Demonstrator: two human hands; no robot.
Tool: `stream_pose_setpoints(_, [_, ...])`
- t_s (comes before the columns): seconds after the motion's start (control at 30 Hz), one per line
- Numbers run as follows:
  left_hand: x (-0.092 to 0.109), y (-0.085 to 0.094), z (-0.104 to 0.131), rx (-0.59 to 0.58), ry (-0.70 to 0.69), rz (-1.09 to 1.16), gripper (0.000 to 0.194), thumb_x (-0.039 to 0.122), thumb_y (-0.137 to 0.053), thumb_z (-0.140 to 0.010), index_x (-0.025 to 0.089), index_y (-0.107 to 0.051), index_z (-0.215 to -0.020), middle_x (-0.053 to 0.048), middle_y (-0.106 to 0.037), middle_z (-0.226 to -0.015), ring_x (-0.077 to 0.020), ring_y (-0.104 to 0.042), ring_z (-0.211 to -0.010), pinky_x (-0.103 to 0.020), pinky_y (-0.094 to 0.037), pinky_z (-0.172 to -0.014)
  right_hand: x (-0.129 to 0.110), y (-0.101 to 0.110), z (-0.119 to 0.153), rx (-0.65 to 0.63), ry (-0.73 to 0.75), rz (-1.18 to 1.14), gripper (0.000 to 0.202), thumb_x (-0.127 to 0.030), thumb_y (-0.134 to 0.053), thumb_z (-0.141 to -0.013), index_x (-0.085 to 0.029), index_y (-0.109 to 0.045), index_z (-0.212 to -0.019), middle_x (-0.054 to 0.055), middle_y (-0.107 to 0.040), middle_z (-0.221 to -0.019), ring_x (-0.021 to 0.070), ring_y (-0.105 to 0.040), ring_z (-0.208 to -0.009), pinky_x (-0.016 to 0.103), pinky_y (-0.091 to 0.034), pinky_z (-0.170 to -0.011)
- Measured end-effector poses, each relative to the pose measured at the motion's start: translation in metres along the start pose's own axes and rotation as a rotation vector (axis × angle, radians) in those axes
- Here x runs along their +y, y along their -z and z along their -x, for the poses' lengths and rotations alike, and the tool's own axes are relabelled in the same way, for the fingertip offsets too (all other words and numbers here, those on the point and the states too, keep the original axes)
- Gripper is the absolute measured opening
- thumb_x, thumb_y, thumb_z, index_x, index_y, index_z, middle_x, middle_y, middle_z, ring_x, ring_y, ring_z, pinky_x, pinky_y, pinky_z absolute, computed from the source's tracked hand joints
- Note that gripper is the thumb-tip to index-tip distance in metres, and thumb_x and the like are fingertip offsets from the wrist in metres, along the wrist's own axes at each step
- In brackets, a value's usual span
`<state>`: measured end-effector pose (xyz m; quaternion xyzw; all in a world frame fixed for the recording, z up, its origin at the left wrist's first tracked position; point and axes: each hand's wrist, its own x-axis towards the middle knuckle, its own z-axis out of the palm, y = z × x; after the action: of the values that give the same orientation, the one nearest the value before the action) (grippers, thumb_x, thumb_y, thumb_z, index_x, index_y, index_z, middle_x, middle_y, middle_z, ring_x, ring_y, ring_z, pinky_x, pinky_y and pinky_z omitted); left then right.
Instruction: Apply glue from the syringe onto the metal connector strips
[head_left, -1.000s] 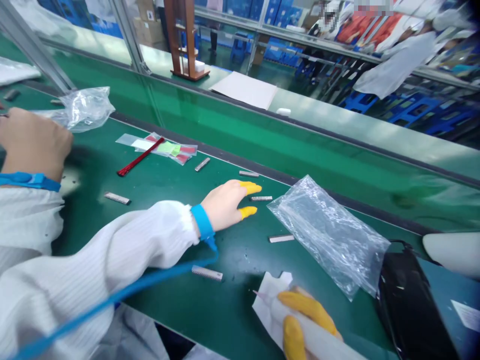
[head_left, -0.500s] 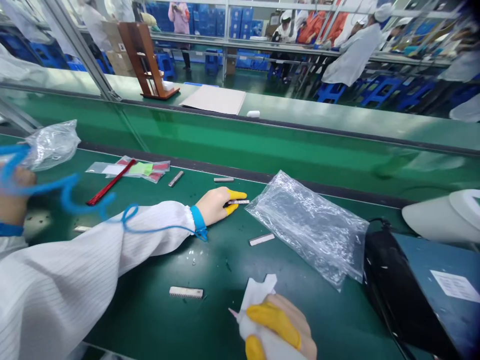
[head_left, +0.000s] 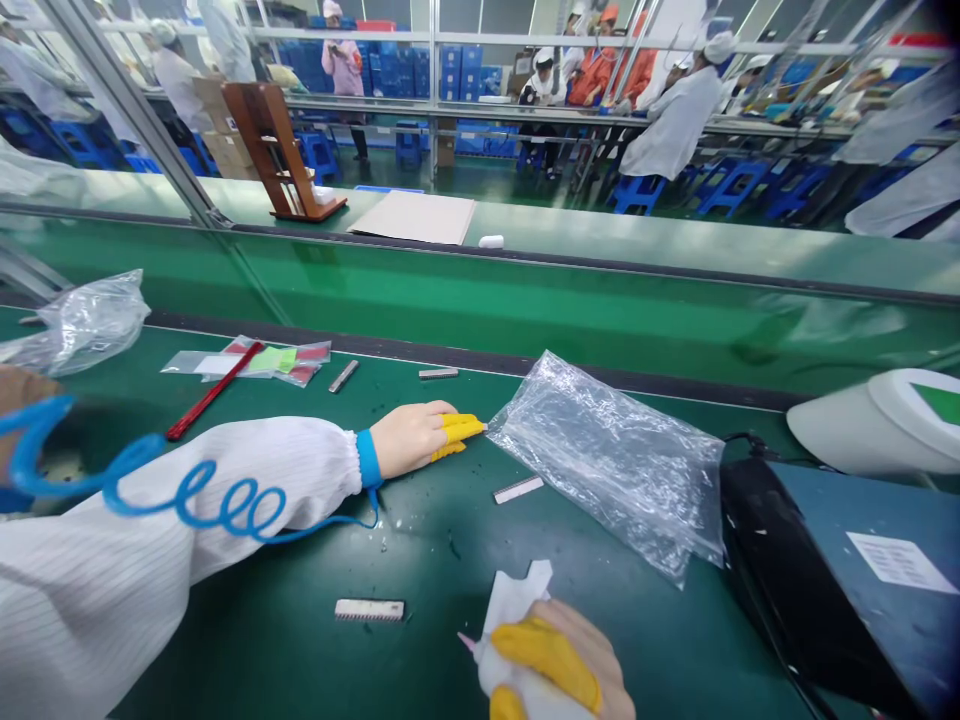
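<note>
My left hand (head_left: pixel 420 437), with yellow finger covers and a blue wristband, is closed over a dark pin-edged chip near the far edge of the green table; the fingers hide nearly all of it. At the bottom, my right hand (head_left: pixel 574 665) grips a white bottle with a pink tip, wrapped in white cloth (head_left: pixel 517 597). One pale chip (head_left: pixel 369 609) lies left of the right hand, another (head_left: pixel 517 489) between the hands. Two more chips, one upright-slanted (head_left: pixel 343 376) and one flat (head_left: pixel 439 374), lie beyond my left hand.
Clear plastic bags (head_left: pixel 615 455) lie right of my left hand. A black and blue box (head_left: pixel 840 560) and a white container (head_left: pixel 862 425) stand at right. A coiled blue cord (head_left: pixel 195 500) crosses my left sleeve. Red strip (head_left: pixel 214 392), small bags and another person's hand (head_left: pixel 22 400) are at left.
The view has tilted up slightly. My left hand has flattened, its fingers now covering the chip that showed between them. My right hand still holds the bottle.
</note>
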<state>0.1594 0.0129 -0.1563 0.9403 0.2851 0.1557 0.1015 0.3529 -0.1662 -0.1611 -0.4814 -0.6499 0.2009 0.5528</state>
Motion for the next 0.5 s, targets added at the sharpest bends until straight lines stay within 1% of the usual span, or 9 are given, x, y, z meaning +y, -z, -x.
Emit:
stream_pose_setpoints(0.1, [0.001, 0.006, 0.005, 0.029, 0.074, 0.056, 0.046, 0.038, -0.056, -0.092, 0.017, -0.052, -0.133, -0.011, -0.064, -0.123, -0.0233, -0.059, -0.111, -0.036, -0.052, -0.095, 0.004, -0.001, 0.002, -0.003, 0.033, 0.003, 0.015, -0.036, -0.057, -0.088, -0.024, -0.060, -0.079, 0.000, -0.052, -0.058, 0.0145, -0.048, -0.045, 0.027, -0.040, -0.041])
stream_pose_setpoints(0.17, [-0.001, 0.010, 0.009, 0.049, 0.143, 0.096, 0.054, 0.040, -0.062, -0.087, 0.017, -0.050, -0.134, -0.012, -0.063, -0.124, -0.0247, -0.060, -0.110, -0.037, -0.052, -0.095, 0.007, 0.000, 0.003, -0.032, 0.060, 0.004, 0.011, -0.027, -0.056, -0.088, -0.023, -0.059, -0.079, -0.001, -0.050, -0.057, 0.0137, -0.047, -0.045, 0.026, -0.037, -0.041])
stream_pose_setpoints(0.2, [-0.002, 0.011, 0.011, 0.057, 0.178, 0.118, 0.054, 0.039, -0.064, -0.085, 0.018, -0.051, -0.133, -0.011, -0.064, -0.123, -0.0248, -0.061, -0.109, -0.038, -0.053, -0.094, 0.009, 0.001, 0.004, -0.054, 0.071, -0.001, 0.011, -0.021, -0.053, -0.088, -0.022, -0.058, -0.078, -0.001, -0.050, -0.056, 0.0134, -0.047, -0.044, 0.026, -0.035, -0.041])
stream_pose_setpoints(0.27, [-0.004, 0.013, 0.013, 0.071, 0.241, 0.170, 0.047, 0.036, -0.065, -0.085, 0.019, -0.057, -0.127, -0.009, -0.067, -0.118, -0.0230, -0.064, -0.104, -0.036, -0.053, -0.093, 0.013, 0.004, 0.006, -0.105, 0.080, -0.007, 0.015, -0.015, -0.050, -0.087, -0.021, -0.057, -0.076, -0.001, -0.050, -0.057, 0.0133, -0.047, -0.045, 0.026, -0.035, -0.041])
stream_pose_setpoints(0.3, [-0.004, 0.013, 0.014, 0.079, 0.270, 0.200, 0.042, 0.034, -0.064, -0.085, 0.019, -0.059, -0.124, -0.008, -0.068, -0.116, -0.0218, -0.065, -0.102, -0.035, -0.054, -0.092, 0.015, 0.006, 0.007, -0.132, 0.069, -0.007, 0.016, -0.014, -0.049, -0.087, -0.021, -0.057, -0.075, -0.001, -0.051, -0.058, 0.0133, -0.048, -0.046, 0.025, -0.036, -0.042])
stream_pose_setpoints(0.4, [-0.001, 0.010, 0.010, 0.114, 0.349, 0.292, 0.034, 0.033, -0.062, -0.086, 0.018, -0.064, -0.117, -0.007, -0.071, -0.111, -0.0194, -0.069, -0.095, -0.032, -0.056, -0.090, 0.017, 0.010, 0.009, -0.211, 0.027, -0.010, 0.014, -0.020, -0.051, -0.089, -0.022, -0.059, -0.077, 0.000, -0.054, -0.061, 0.0136, -0.052, -0.049, 0.024, -0.042, -0.044])
stream_pose_setpoints(0.47, [0.000, 0.007, 0.006, 0.133, 0.390, 0.351, 0.033, 0.033, -0.061, -0.086, 0.016, -0.066, -0.114, -0.007, -0.073, -0.107, -0.0186, -0.070, -0.092, -0.030, -0.057, -0.087, 0.016, 0.010, 0.009, -0.233, 0.021, -0.013, 0.014, -0.021, -0.052, -0.089, -0.022, -0.060, -0.079, 0.000, -0.054, -0.061, 0.0136, -0.053, -0.050, 0.024, -0.043, -0.046])
stream_pose_setpoints(0.5, [0.001, 0.006, 0.004, 0.140, 0.406, 0.376, 0.033, 0.032, -0.061, -0.086, 0.015, -0.067, -0.113, -0.007, -0.073, -0.105, -0.0184, -0.071, -0.090, -0.029, -0.058, -0.087, 0.016, 0.009, 0.009, -0.225, 0.028, -0.012, 0.013, -0.019, -0.052, -0.089, -0.022, -0.060, -0.079, 0.000, -0.055, -0.061, 0.0135, -0.052, -0.049, 0.024, -0.042, -0.046])
